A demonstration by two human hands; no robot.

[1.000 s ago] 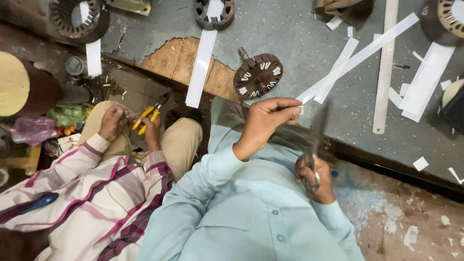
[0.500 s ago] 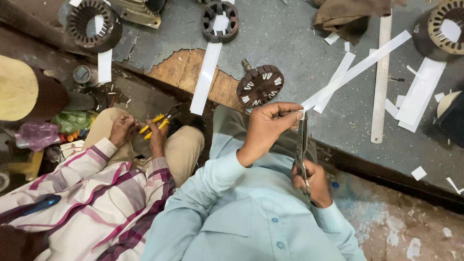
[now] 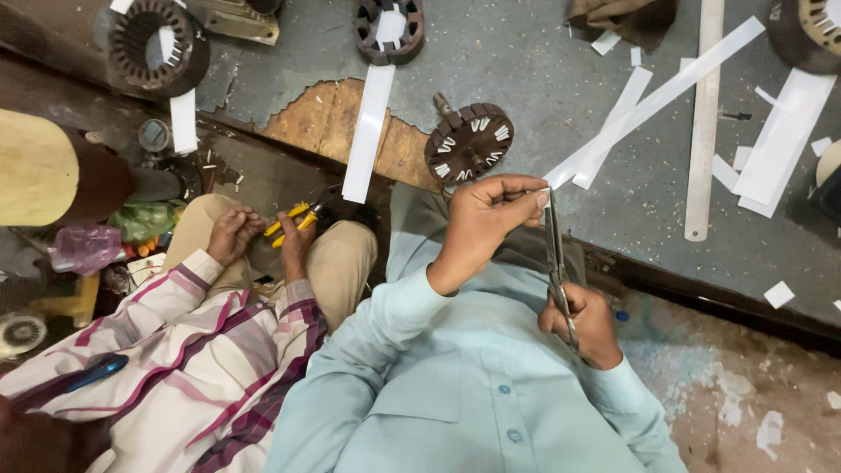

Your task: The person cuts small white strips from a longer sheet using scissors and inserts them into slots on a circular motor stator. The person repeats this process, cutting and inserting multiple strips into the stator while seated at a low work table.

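My left hand (image 3: pixel 486 219) pinches the near end of a long white paper strip (image 3: pixel 657 98) that runs up and to the right across the grey bench (image 3: pixel 543 70). My right hand (image 3: pixel 589 326) grips the handles of a pair of steel scissors (image 3: pixel 555 250). The blades point up and their tips reach the strip right beside my left fingertips. Both hands hover over my lap, in light blue sleeves.
A co-worker in a striped shirt (image 3: pixel 184 368) sits at my left, working yellow-handled pliers (image 3: pixel 293 219). A dark slotted rotor (image 3: pixel 469 140), two stators (image 3: pixel 158 44) (image 3: pixel 390 26), a steel ruler (image 3: pixel 705 123), a wide white strip (image 3: pixel 368 131) and paper offcuts lie around.
My right hand has brought the scissors up, so the blade tips now meet the strip at my left fingers. The left hand has kept its hold on the strip.
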